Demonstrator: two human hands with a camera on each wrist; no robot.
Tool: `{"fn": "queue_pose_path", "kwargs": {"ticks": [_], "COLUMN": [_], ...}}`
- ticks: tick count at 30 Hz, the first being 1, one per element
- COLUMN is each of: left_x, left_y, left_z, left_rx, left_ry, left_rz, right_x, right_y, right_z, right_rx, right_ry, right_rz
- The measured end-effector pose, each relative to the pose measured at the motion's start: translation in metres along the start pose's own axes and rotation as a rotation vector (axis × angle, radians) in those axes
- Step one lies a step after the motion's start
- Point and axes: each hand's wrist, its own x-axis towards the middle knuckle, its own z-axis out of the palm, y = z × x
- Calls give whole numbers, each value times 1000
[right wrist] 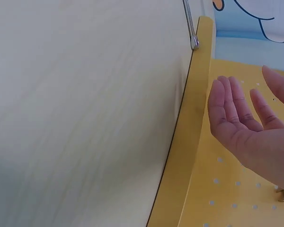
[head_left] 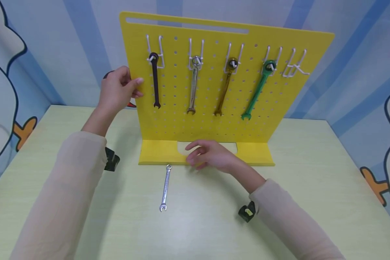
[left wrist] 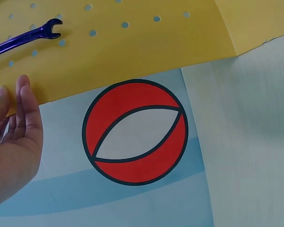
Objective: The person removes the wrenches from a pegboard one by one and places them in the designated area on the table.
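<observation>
A yellow pegboard (head_left: 208, 124) stands upright on its base; my left hand (head_left: 115, 88) holds its left edge, thumb across the front, some fingers hidden behind. In the left wrist view that hand (left wrist: 21, 132) is at the edge, near a dark purple wrench (left wrist: 26, 40). My right hand (head_left: 212, 155) hovers before the base, fingers loosely bent, holding nothing; the right wrist view shows this hand (right wrist: 251, 132) palm and fingers bare. A silver combination wrench (head_left: 165, 187) lies on the table, ring end close to the base.
On white hooks hang a dark wrench (head_left: 155, 81), a silver wrench (head_left: 193, 86), a bronze wrench (head_left: 225, 88) and a green wrench (head_left: 258, 92). One hook (head_left: 294, 66) at the right bears no wrench. A patterned blue curtain (head_left: 94, 43) backs the pale table (head_left: 312, 202).
</observation>
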Motion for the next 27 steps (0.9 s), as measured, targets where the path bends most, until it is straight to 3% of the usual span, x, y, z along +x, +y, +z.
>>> {"fn": "queue_pose_path", "kwargs": {"ticks": [8, 27], "left_x": [-1, -1], "left_y": [0, 0], "left_z": [-1, 0], "left_rx": [1, 6], "left_ry": [9, 21], "left_rz": [39, 33], "right_x": [-5, -18], "right_y": [-5, -13], "right_z": [-10, -34], "right_rx": [13, -22], "right_ry": [3, 55], "right_rz": [7, -54]}}
